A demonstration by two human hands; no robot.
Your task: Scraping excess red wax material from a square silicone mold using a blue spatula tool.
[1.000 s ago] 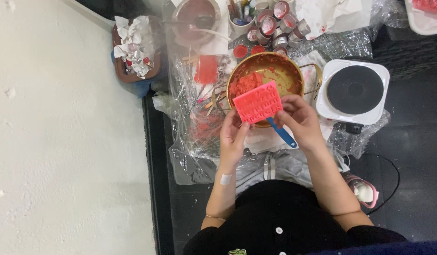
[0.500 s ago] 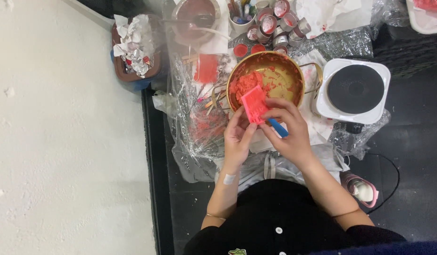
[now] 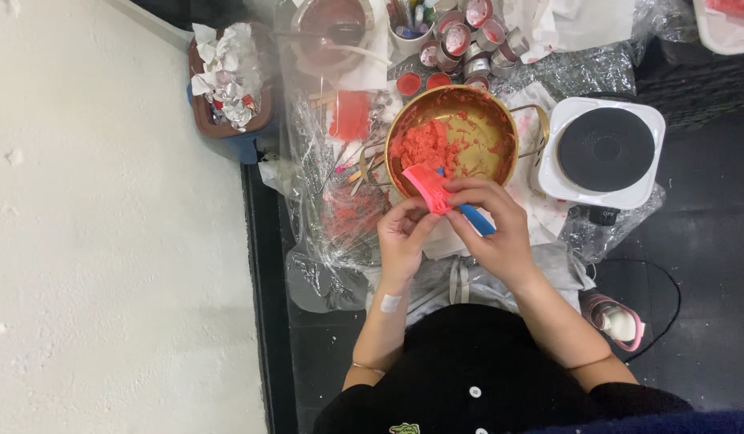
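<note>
The mould (image 3: 426, 186) is bright pink, and the tool handle (image 3: 475, 219) just beside it is blue, while the pot (image 3: 452, 145) shines gold inside with a mass of coral-red paste (image 3: 424, 145) smeared across it. The hot plate (image 3: 603, 153) is white with a black round top, the small cups (image 3: 464, 40) are silver with red insides, the bin (image 3: 227, 88) is brown over blue and full of white crumpled paper, and the plastic sheet (image 3: 332, 217) is clear with red flecks. The floor (image 3: 106, 241) at one side is off-white and speckled, the mat (image 3: 709, 265) is black, and the person's top (image 3: 468, 378) is black with white buttons.
</note>
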